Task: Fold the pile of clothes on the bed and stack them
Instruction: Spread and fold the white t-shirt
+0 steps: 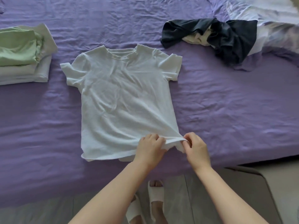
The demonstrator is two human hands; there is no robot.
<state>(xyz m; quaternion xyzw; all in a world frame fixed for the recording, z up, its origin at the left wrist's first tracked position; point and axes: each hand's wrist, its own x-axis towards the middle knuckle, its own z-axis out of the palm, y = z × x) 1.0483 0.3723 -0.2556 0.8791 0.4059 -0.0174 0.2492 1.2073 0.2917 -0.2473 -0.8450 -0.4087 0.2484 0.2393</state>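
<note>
I see a white t-shirt [123, 97] spread flat on the purple bed sheet [226, 110], neck toward the far side and hem toward me. Both sleeves lie out to the sides. My left hand [149, 147] grips the hem near its right corner, fingers curled over the fabric. My right hand [196, 147] pinches that same corner just beside it, thumb and fingers closed on a bunched fold of cloth. The two hands sit close together, with a short stretch of gathered hem between them, and creases fan out from that corner across the lower part of the shirt.

On the left edge of the bed I see a stack of folded clothes [24, 62], a light green piece on top of white ones. It lies well apart from the shirt. Toward the far right a crumpled dark garment [226, 39] lies in a heap, with a bit of pale cloth showing in its folds; it touches a patterned lilac and white quilt [275, 26] at the top right.

Below the bed edge I see grey floor and my feet in white slippers [145, 202].
</note>
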